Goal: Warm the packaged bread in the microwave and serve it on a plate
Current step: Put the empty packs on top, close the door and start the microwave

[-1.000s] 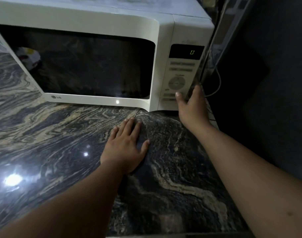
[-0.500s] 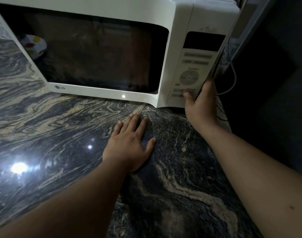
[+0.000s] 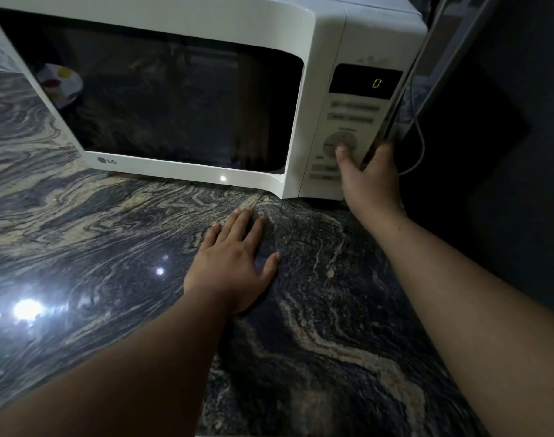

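Filling the upper half of the frame, the white LG microwave [image 3: 181, 33] has its door closed; a white spotted package [image 3: 63, 82] shows dimly at upper left. Your right hand [image 3: 368, 181] grips its right edge, thumb on the dial [image 3: 340, 143]. Your left hand [image 3: 233, 263] lies flat on the marbled countertop [image 3: 80, 247].

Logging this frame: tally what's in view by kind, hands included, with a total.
Microwave: 1, white, door closed, display reads 0
Hands: 2, left hand flat on the countertop, right hand at the control panel with its thumb on the round dial
Cable: 1, white, beside the microwave
Countertop: 1, dark marbled stone
Total: 5
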